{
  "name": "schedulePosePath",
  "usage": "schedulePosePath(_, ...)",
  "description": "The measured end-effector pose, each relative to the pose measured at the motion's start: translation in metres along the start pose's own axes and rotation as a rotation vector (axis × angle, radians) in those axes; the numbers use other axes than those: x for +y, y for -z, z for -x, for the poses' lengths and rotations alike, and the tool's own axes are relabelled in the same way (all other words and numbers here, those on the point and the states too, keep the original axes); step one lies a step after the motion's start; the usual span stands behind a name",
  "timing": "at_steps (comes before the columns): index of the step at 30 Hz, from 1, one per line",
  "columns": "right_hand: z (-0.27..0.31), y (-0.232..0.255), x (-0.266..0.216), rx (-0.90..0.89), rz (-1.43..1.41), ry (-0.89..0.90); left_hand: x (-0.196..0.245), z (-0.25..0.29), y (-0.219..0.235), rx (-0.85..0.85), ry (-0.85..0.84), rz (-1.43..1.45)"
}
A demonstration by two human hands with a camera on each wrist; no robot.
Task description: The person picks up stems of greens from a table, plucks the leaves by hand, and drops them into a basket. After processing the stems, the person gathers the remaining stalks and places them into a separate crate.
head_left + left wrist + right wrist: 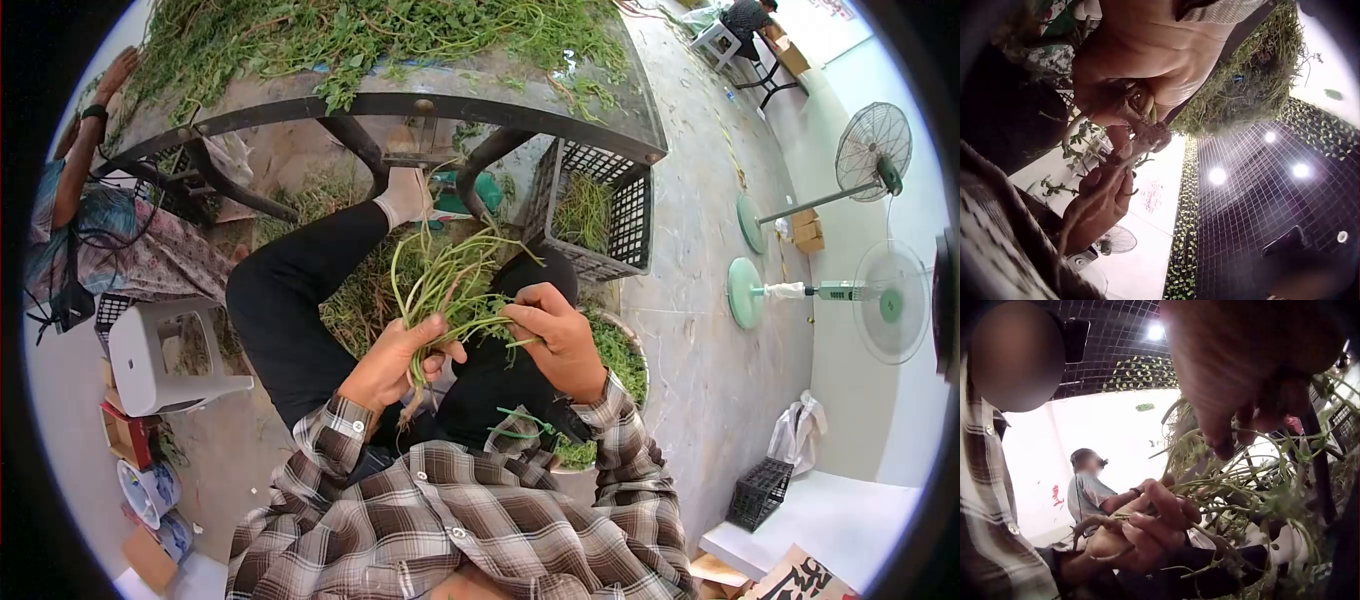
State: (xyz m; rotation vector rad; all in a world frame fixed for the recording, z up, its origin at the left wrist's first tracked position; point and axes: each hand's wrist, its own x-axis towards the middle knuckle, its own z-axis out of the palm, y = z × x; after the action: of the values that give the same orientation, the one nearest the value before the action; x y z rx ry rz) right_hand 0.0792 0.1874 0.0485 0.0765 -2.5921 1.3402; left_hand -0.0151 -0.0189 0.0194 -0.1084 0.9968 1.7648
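A bundle of long green stems [450, 285] hangs over the lap, its pale roots pointing down toward the shirt. My left hand [398, 360] grips the bundle near the root end, fingers curled round it; in the left wrist view a thick brown root [1147, 134] sticks out of that fist. To the right, my right hand [558, 340] pinches leafy stems at the bundle's side between thumb and fingers. The right wrist view shows the left hand [1147, 528] holding the stems below the right hand [1254, 375].
A table [640, 120] heaped with greens [400, 35] stands in front. Below it is a black crate [630, 215] with stems. A basin of leaves [617, 360] sits right of the lap. Another person [75, 200] is at left beside a white stool [165, 355]; fans [888, 300] stand right.
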Motion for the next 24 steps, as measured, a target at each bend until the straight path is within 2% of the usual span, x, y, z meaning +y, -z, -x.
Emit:
schedulePosePath(5,0.002,-0.005,0.008,0.004,0.145,0.035,-0.002,-0.002,0.002,-0.035,-0.035,-0.034)
schedulePosePath(9,-0.002,-0.001,-0.01,0.079,0.163,-0.004,-0.002,-0.002,0.002,-0.006,-0.039,-0.061)
schedulePosePath(12,-0.003,0.001,-0.019,0.04,0.197,0.026,-0.002,-0.002,-0.002,0.03,-0.023,-0.094)
schedulePosePath(15,-0.007,-0.011,-0.023,-0.096,0.299,0.164,-0.004,-0.003,-0.007,0.024,-0.027,-0.115)
schedulePosePath(24,-0.014,-0.03,-0.008,-0.091,0.462,0.253,0.0,0.0,-0.012,0.001,-0.021,-0.172)
